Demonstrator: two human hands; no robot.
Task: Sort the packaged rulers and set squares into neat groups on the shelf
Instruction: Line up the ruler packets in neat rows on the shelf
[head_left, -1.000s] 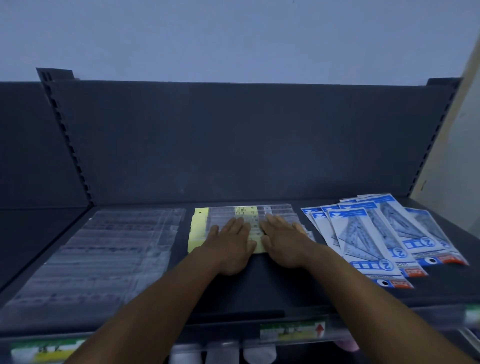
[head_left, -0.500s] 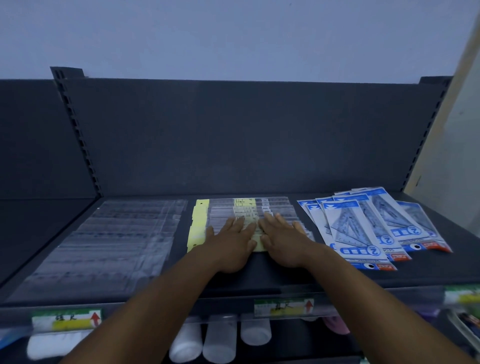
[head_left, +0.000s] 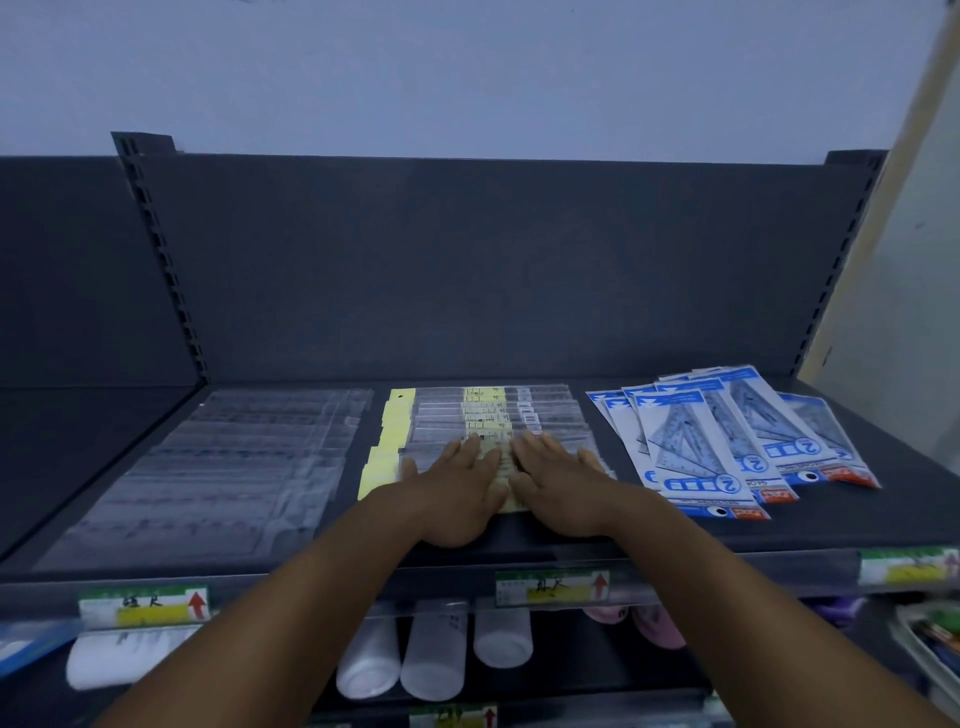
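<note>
Both the left hand and the right hand are lying flat, fingers straight, pressing the yellow-carded clear ruler packets mid-shelf; blue-and-white set-square packets are fanning near the dark shelf's right edge.

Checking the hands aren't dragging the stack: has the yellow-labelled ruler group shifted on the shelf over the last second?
No. The yellow-labelled ruler group keeps its gap from the set squares; only the camera moved.

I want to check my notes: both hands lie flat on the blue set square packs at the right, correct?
Not quite. The head view shows the left hand and right hand flat on the middle yellow-labelled ruler packs; the blue set square packs lie untouched at the right.
</note>
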